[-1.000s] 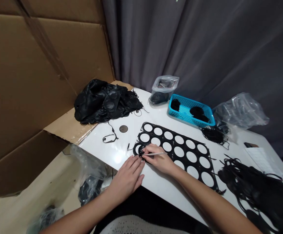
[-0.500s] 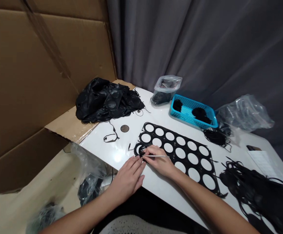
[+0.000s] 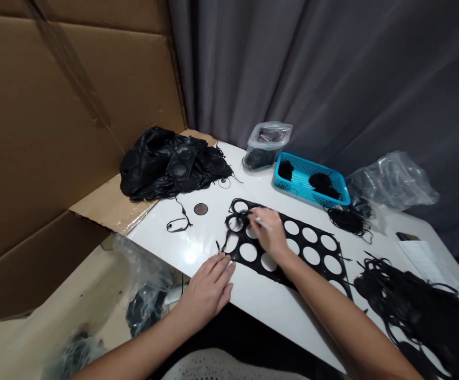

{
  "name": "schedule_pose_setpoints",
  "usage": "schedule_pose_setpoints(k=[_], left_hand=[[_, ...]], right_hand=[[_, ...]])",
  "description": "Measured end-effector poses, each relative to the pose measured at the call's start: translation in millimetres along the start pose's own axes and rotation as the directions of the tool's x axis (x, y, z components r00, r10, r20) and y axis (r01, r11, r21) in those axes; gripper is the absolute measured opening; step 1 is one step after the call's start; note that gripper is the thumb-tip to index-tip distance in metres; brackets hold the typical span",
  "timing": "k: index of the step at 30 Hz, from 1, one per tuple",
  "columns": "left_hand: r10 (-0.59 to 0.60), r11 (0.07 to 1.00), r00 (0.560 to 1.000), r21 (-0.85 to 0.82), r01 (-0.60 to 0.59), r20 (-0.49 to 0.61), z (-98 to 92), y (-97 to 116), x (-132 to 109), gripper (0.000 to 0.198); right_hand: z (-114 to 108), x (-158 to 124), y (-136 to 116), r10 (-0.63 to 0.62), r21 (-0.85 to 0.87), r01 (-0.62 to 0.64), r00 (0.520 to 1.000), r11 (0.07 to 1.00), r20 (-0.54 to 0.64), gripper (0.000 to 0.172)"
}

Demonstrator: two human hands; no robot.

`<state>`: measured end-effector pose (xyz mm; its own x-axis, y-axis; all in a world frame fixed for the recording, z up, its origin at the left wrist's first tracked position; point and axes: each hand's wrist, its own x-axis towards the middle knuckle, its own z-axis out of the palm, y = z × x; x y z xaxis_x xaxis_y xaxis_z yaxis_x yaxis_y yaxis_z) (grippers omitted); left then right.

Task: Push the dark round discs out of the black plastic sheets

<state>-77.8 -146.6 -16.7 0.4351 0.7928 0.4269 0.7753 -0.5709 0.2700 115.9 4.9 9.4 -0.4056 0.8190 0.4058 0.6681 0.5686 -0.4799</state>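
Observation:
A black sheet (image 3: 257,258) with rows of round cutouts lies on the white table in front of me. My left hand (image 3: 211,282) rests with fingers stretched out, fingertips at the sheet's near left corner. Over the sheet's left part, my right hand (image 3: 269,232) is closed around a thin pale stick-like tool (image 3: 264,224), partly hidden by the fingers and blurred. By its fingertips a loose black ring-like strip (image 3: 235,222) hangs over a cutout in the second row; whether it is attached I cannot tell.
A heap of black pieces (image 3: 174,163) lies at the far left. A blue basket (image 3: 312,198) holding black bundles stands behind the sheet, beside a clear bag (image 3: 269,145). Black straps (image 3: 419,311) pile up at the right. A round dark disc (image 3: 201,209) lies left of the sheet.
My right hand has moved up and away from me, off the near left corner to the second row, bringing the black strip along. My left hand has stayed in place.

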Motion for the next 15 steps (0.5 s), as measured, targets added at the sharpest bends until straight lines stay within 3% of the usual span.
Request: schedule_pose_setpoints(k=[3, 6, 8, 11, 13, 15], left_hand=[[-0.014, 1.0, 1.0, -0.022, 0.014, 0.008, -3.4, -2, 0, 0.036], [-0.023, 0.998, 0.999, -0.054, 0.026, 0.039, -10.6, -6, 5, 0.031], [-0.027, 0.997, 0.997, -0.076, 0.032, 0.066, -14.7, -8, 13, 0.027], [-0.013, 0.995, 0.997, -0.098, 0.02, 0.076, -14.1, -8, 33, 0.026], [0.016, 0.994, 0.997, -0.112, -0.007, 0.077, -7.4, -4, 50, 0.028], [0.052, 0.992, 0.995, -0.123, -0.041, 0.09, 3.6, 1, 67, 0.03]], right_hand=[[-26, 20, 37, 0.258, 0.049, -0.253, 0.953, 0.966, -0.158, 0.017], [-53, 16, 67, 0.506, 0.218, -0.471, 0.849, 0.855, -0.152, 0.024], [-68, 3, 80, 0.658, 0.438, -0.575, 0.752, 0.691, -0.052, 0.03], [-79, -16, 89, 0.744, 0.724, -0.612, 0.634, 0.318, 0.209, 0.037], [-81, -26, 90, 0.725, 0.791, -0.597, 0.604, 0.135, 0.332, 0.036], [-79, -31, 87, 0.705, 0.819, -0.572, 0.599, 0.045, 0.379, 0.034]])
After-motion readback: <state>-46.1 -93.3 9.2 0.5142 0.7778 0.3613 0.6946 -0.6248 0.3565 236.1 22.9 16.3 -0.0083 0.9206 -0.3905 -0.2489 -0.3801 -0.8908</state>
